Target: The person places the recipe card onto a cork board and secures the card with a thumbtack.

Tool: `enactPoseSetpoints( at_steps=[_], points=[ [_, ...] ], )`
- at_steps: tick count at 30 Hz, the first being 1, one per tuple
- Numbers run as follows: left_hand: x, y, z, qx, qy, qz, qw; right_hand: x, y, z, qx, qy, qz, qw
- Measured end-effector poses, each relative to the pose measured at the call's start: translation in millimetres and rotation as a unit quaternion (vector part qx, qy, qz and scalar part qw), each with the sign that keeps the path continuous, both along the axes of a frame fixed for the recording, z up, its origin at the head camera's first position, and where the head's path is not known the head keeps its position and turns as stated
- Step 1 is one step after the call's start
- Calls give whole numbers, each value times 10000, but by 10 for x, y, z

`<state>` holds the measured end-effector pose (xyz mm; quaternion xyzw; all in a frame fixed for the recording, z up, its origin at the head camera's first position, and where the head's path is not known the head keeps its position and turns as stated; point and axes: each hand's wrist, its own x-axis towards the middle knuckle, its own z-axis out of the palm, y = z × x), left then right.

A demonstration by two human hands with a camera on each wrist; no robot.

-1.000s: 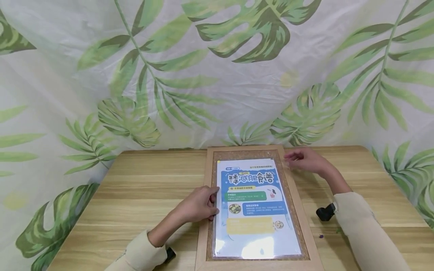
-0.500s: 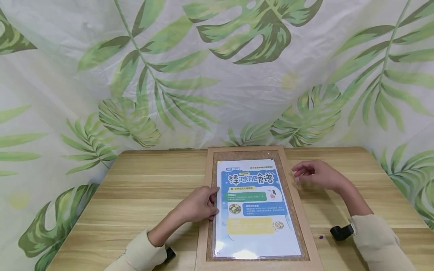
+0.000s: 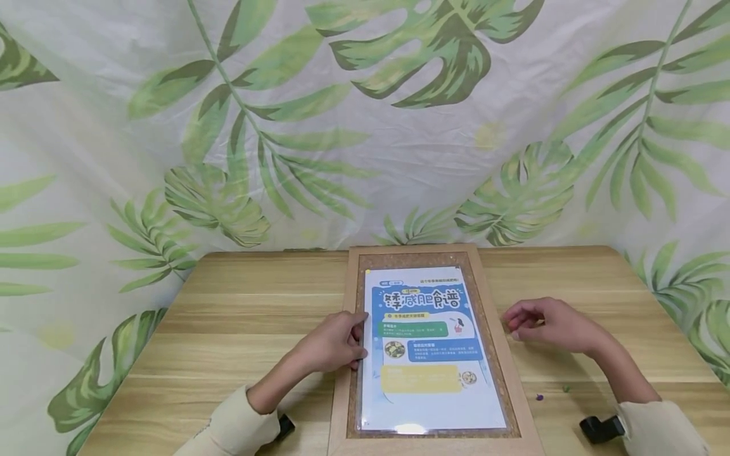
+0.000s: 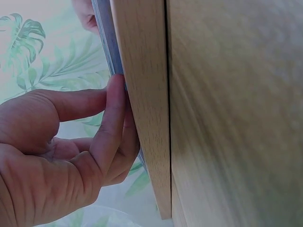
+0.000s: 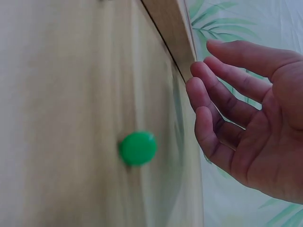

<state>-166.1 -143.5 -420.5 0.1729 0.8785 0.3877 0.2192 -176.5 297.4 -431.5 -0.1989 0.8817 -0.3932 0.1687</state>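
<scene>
A printed poster sheet (image 3: 428,405) lies on a wood-framed corkboard (image 3: 516,380). My left hand (image 3: 336,342) touches the sheet's left edge, thumb and fingertips resting there; the left wrist view shows the left hand (image 4: 71,137) close against the frame. To the right of the board, my right hand (image 3: 553,326) hovers over the table with fingers loosely bent and nothing in them. A round-headed green thumbtack (image 5: 138,148) is on the table below the right hand (image 5: 251,113). Nearby sits a small purple thumbtack (image 3: 539,398). A yellow tack (image 3: 367,272) marks the sheet's top left corner.
The wooden table (image 3: 245,329) extends on both sides of the board. Behind it hangs a leaf-patterned cloth (image 3: 365,158). Black wrist devices, such as the right camera (image 3: 601,429), stick out under both sleeves.
My right hand has moved away from the board's upper right edge, toward me and rightward. That uncovers the green tack again in the head view. The left hand has stayed on the sheet's edge.
</scene>
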Motion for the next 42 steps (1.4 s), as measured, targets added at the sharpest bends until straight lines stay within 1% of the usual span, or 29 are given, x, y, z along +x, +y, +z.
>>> enactPoseSetpoints(
  at_steps=[5, 10, 17, 23, 29, 35, 42],
  points=[
    [2, -4, -13, 36, -32, 13, 10000, 132, 78, -58, -47, 13, 139, 9999],
    [4, -4, -23, -14, 11, -11, 10000, 251, 130, -133, -178, 85, 341, 9992],
    [1, 2, -34, -79, 31, -41, 10000, 389, 150, -194, -234, 75, 370, 9990],
    [-2, 10, -36, -93, 77, -79, 9999, 464, 146, -198, -218, 85, 405, 9989],
    [-10, 13, -35, -93, 54, -37, 9999, 530, 146, -204, -248, -66, 408, 9988],
    [-33, 12, -45, -191, 163, -106, 9996, 609, 155, -246, -461, 143, 559, 9973],
    [-19, 8, -58, -169, 110, -41, 9998, 661, 180, -276, -535, 227, 651, 9962]
  ],
)
